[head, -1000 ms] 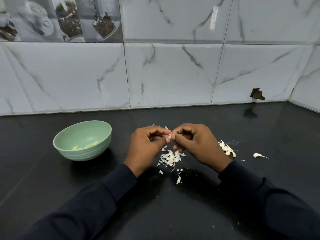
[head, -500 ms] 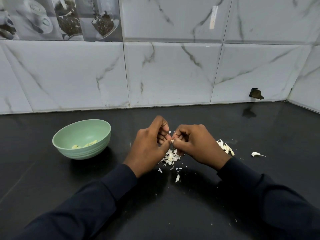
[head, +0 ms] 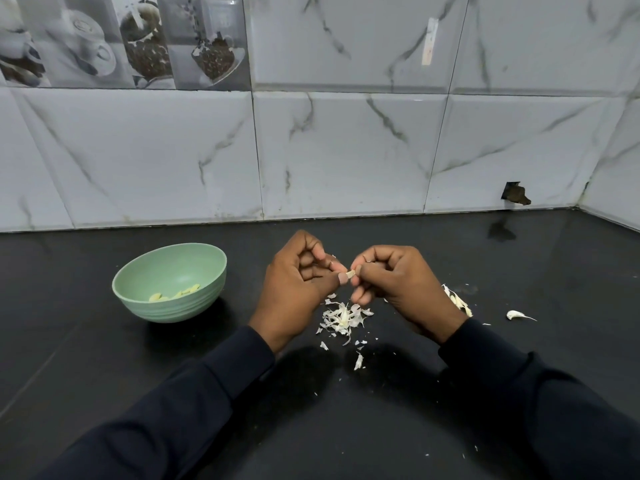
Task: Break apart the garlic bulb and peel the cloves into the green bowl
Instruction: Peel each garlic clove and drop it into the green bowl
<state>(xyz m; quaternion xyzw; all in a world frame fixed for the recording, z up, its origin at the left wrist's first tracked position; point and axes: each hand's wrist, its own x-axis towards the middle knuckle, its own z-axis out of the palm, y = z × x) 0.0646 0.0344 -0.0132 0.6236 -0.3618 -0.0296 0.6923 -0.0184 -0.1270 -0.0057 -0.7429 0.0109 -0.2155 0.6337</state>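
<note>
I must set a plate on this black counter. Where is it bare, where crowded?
Bare: black counter left of the pale green round bowl, and behind the left hand and right hand, to the marbled tiles. Crowded: white papery garlic skins under them, white cloves further right.

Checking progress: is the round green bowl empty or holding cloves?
Not empty: a few pale peeled cloves lie at the bottom of the round green bowl.

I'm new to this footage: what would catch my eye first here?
Two hands meet at the centre, the left hand and right hand pinching a small garlic clove between them. Below them lies a pile of white skins, and a green bowl with peeled cloves stands to the left.
</note>
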